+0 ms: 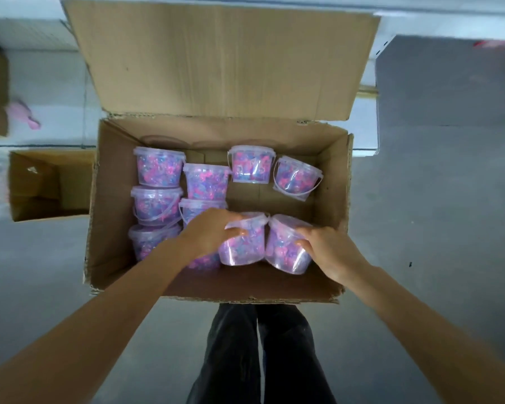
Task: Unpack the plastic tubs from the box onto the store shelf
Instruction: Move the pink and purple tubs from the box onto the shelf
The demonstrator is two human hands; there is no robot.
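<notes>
An open cardboard box [114,199] stands on the floor below me, holding several clear plastic tubs filled with pink, purple and blue pieces. Two tubs sit side by side near the box's front wall. My left hand [210,231] grips the left tub [242,246] from its left side, fingers curled over the lid. The right tub [283,249] is gripped by my right hand [327,246] from the right. Other tubs stand along the box's left side [158,167] and at the back [251,164]. Part of one tub is hidden under my left wrist.
The box's back flap [222,62] stands up toward a white shelf unit [368,123]. A smaller open cardboard box [50,185] lies at the left on the grey floor. My dark-trousered legs [260,354] are just in front of the box.
</notes>
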